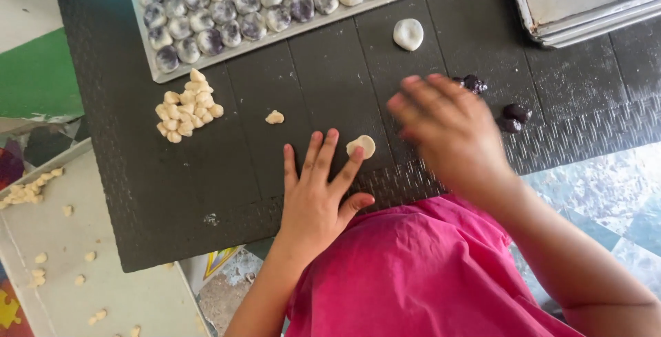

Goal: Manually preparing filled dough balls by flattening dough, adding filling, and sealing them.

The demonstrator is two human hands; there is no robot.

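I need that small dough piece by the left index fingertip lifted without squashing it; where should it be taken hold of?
Pinch the small dough piece lightly by its rim, coming from above on its right side. It lies flat on the black mat, and the left hand already crowds its left edge, so probably only the right stays open.

A home food-making spot, set low on the floor: a black textured mat carries a metal tray packed with filled dough balls, a pile of small dough pieces, and patterned floor tiles show beside it.
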